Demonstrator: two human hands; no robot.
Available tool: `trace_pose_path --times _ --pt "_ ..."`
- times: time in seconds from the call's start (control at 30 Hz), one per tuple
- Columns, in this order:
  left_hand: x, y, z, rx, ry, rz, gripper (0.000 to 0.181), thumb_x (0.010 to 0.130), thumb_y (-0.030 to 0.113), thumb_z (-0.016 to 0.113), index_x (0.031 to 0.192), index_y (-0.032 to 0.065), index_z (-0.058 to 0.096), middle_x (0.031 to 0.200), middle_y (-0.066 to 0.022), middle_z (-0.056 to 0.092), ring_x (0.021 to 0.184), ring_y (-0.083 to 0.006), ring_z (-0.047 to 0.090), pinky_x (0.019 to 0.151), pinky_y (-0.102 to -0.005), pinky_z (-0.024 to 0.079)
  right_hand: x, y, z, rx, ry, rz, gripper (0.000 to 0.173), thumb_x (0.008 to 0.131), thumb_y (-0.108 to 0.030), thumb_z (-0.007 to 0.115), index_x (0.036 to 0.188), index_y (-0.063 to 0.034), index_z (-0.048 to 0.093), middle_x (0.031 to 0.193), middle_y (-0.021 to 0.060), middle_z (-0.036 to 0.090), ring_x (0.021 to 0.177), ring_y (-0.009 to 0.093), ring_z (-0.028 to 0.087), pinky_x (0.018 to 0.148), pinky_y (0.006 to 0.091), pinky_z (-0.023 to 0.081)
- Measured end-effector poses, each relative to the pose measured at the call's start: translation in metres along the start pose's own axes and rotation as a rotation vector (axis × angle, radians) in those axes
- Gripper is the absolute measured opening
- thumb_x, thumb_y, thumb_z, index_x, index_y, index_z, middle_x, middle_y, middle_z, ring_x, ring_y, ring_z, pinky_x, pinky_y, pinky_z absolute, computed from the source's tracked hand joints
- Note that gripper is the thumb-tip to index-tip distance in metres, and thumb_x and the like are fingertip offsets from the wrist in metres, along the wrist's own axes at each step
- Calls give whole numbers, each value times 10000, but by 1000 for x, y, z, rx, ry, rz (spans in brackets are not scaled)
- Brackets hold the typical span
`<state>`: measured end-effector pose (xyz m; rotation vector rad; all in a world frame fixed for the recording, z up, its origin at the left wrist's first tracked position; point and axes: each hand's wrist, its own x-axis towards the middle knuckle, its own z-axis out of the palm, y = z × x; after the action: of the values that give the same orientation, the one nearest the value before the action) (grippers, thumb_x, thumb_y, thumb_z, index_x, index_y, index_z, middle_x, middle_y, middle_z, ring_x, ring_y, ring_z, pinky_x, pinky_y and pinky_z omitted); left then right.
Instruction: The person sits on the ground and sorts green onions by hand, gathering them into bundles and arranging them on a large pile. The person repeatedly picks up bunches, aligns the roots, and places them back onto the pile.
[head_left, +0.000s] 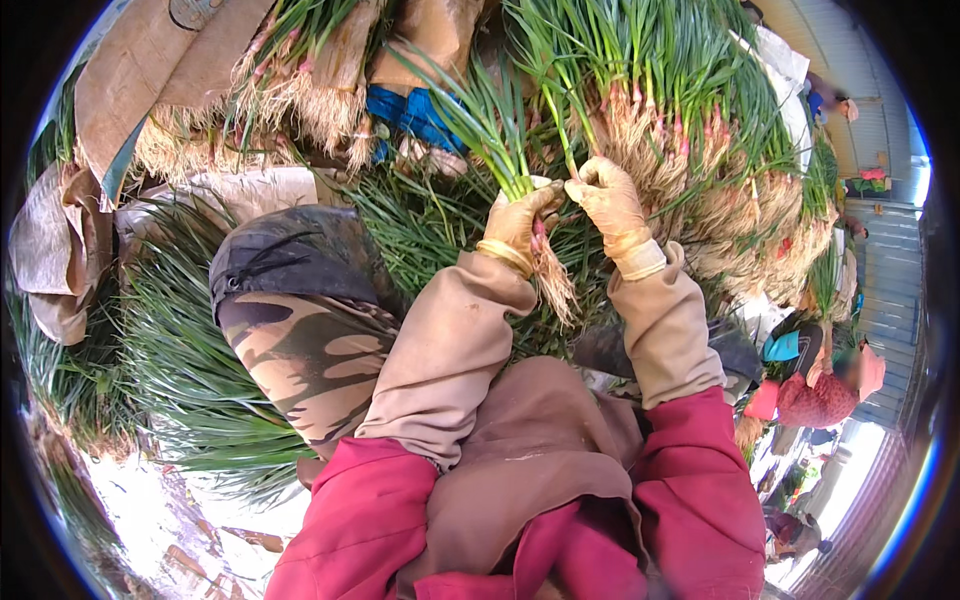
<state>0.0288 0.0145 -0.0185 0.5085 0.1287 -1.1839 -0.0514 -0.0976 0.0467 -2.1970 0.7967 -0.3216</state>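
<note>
My left hand (525, 214), in a yellowish rubber glove, is closed around a small bunch of green plants with reddish stem bases (514, 176). Their pale roots (553, 281) hang below the fist. Close by on the right, my right hand (606, 196), gloved alike, pinches the lower end of a single thin green stalk (562, 142) between thumb and fingertips. The stalk's long leaves reach up toward the big heap of similar rooted plants (645, 97). Loose green leaves (420, 232) lie beneath both hands.
More rooted bunches (322, 105) lie at the upper left beside brown sheeting (150, 52) and a blue cloth (412, 112). A leafy pile (195, 337) is left of my camouflage-clad knee (307, 352). Another person in red (817, 397) sits at the far right.
</note>
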Motion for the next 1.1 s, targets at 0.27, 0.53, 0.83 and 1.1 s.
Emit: trace_pose_path --times 0.27,0.53,0.83,1.1 --pt "-14 9 12 206 152 74 72 765 70 594 808 23 560 521 -50 537 356 -82 425 289 -188 285 1 10 35 764 -184 487 170 802 -248 621 822 -89 564 685 -1 579 547 78 513 449 186 376" --pt "2 1 -3 143 259 171 149 720 -98 582 817 -11 510 666 -83 573 482 -143 547 394 -210 418 15 23 79 887 250 442 102 770 -76 621 689 -40 570 625 18 563 477 102 491 429 235 379" --pt "-1 -9 -4 270 287 135 182 688 -110 580 814 -2 503 675 -97 583 439 -151 531 391 -223 419 25 10 63 994 115 481 135 837 -188 558 856 -55 564 690 44 567 567 120 502 515 257 424" --pt "1 -7 -6 289 268 113 152 691 -95 593 760 14 513 581 -63 542 411 -131 494 362 -221 371 32 51 82 1284 152 653 102 843 -122 516 871 -24 516 726 103 571 561 214 562 533 357 510"
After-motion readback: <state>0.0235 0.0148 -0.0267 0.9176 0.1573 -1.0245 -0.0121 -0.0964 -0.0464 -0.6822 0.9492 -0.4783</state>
